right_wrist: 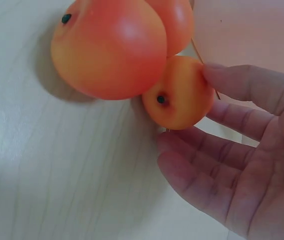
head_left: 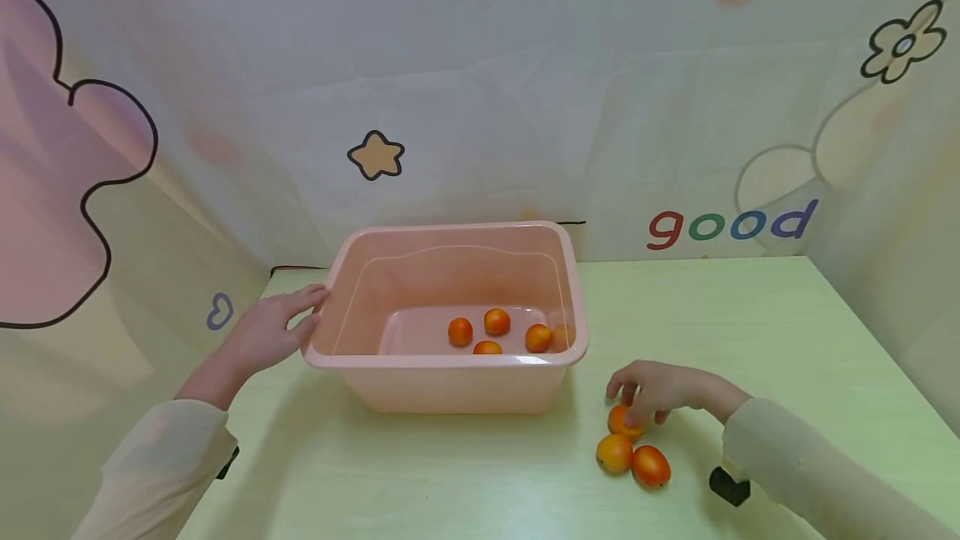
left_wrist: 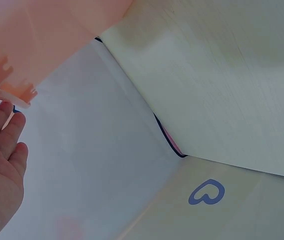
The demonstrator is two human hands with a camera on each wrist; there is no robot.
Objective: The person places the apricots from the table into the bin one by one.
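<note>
A pink plastic tub (head_left: 457,386) stands on the table, with several small orange-red fruits (head_left: 497,322) on its floor. At the tub's left rim, my left hand (head_left: 266,332) touches the edge with nearly straight fingers; in the left wrist view, some fingertips are hidden by the rim. Right of the tub, my right hand (head_left: 660,388) holds an orange fruit (right_wrist: 179,95) with a dark stem dot, thumb on one side and fingers curled around the other. Close beside it lie a yellow-orange fruit (head_left: 615,454) and a redder fruit (head_left: 651,467).
The pale green wood-grain table (head_left: 705,315) meets a printed cloth backdrop (head_left: 465,107) behind the tub. Cloth also hangs at both sides. A dark object (head_left: 729,487) shows under the right sleeve (head_left: 795,457).
</note>
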